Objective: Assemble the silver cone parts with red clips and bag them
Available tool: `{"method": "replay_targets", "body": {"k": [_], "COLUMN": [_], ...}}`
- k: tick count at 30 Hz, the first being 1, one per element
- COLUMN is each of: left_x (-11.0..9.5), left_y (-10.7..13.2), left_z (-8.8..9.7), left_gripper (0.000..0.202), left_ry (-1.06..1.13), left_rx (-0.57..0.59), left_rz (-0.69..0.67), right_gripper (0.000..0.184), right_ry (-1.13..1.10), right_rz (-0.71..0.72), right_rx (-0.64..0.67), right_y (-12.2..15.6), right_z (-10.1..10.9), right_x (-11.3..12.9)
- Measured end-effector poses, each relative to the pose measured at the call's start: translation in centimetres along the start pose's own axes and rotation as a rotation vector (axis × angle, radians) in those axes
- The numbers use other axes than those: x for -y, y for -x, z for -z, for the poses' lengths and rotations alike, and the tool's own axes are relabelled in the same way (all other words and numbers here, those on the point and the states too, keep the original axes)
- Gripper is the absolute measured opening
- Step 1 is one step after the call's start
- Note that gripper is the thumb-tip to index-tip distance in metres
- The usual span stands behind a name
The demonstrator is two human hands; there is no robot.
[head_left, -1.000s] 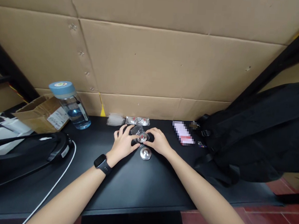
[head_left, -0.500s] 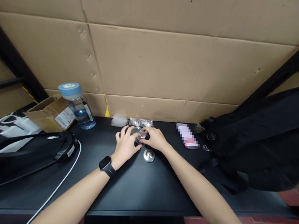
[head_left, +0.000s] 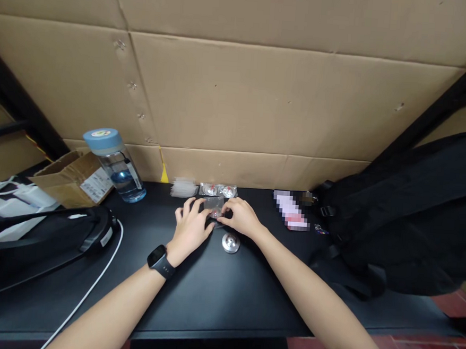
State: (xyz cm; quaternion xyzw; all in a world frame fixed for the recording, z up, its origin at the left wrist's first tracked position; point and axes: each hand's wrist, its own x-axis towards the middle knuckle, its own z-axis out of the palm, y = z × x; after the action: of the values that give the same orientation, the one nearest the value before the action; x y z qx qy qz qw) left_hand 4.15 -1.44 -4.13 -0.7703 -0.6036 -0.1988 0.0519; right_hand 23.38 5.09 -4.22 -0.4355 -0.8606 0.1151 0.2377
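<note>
A small clear plastic bag (head_left: 214,201) lies on the black table between my hands. Inside it is a round silvery piece with a red mark (head_left: 215,213). My left hand (head_left: 192,222), with a black watch on its wrist, rests at the bag's left side, fingers spread and thumb apart. From the other side, my right hand (head_left: 241,216) has its thumb and bent fingers on the bag's right edge, in what looks like a pinch. A bare round metal disc (head_left: 231,243) with a raised centre sits just in front of the hands, untouched.
Behind the hands lie two bagged round pieces (head_left: 218,190) and a stack of clear empty bags (head_left: 184,187). At left stand a water bottle (head_left: 123,175), a cardboard box (head_left: 62,184), a black case (head_left: 45,241) and a white cable (head_left: 98,282). A blurred-out phone-like item (head_left: 292,210) and black backpack (head_left: 409,224) are right.
The bag now lies flatter and shows more between the hands. My left hand has drawn slightly left, away from the right one. The disc has stayed put.
</note>
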Motion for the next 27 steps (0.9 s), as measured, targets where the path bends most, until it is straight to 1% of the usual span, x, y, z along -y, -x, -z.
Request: {"method": "replay_targets", "body": {"k": [4,9,12,14,16,19,21,22,24,26,27], "left_x": [0.1,0.1,0.4,0.7,0.9,1.1,1.3,1.5,1.8,2.1,2.1], "left_y": [0.0,-0.1,-0.3,-0.4,-0.5,-0.4,-0.5,-0.5,-0.7,-0.9,-1.1], "left_z": [-0.1,0.0,-0.2,-0.2,0.0,0.6,0.8,0.9,0.8,0.5,0.3], "left_gripper": [0.030,0.028,0.030,0.031,0.029,0.019,0.024,0.029,0.036,0.033,0.030], "left_ry": [0.001,0.022,0.060,0.095,0.117,0.126,0.112,0.096,0.052,0.019,0.013], "left_rx": [0.017,0.009,0.023,0.033,0.024,-0.046,-0.104,-0.128,-0.151,-0.147,-0.139], "left_rz": [-0.003,0.009,0.010,0.011,-0.017,-0.070,-0.076,-0.074,-0.082,-0.096,-0.105], "right_gripper": [0.021,0.018,0.016,0.017,0.020,0.019,0.015,0.013,0.018,0.020,0.017], "right_ry": [0.027,0.101,0.156,0.186,0.160,0.010,-0.056,-0.050,0.012,0.052,0.049], "right_rz": [-0.033,-0.190,-0.218,-0.152,-0.035,0.100,0.126,0.128,0.123,0.120,0.120], "right_rx": [-0.079,-0.163,-0.177,-0.150,-0.103,-0.054,-0.064,-0.079,-0.110,-0.125,-0.128], "right_y": [-0.6,-1.2,-1.1,-0.9,-0.6,0.0,0.6,0.8,1.2,1.2,1.1], "right_z": [-0.8,-2.0,-1.9,-1.3,-0.3,1.2,1.7,1.7,1.3,0.5,0.1], "right_x": [0.6,1.3,1.5,1.6,1.5,0.7,-0.1,-0.5,-1.1,-1.5,-1.6]}}
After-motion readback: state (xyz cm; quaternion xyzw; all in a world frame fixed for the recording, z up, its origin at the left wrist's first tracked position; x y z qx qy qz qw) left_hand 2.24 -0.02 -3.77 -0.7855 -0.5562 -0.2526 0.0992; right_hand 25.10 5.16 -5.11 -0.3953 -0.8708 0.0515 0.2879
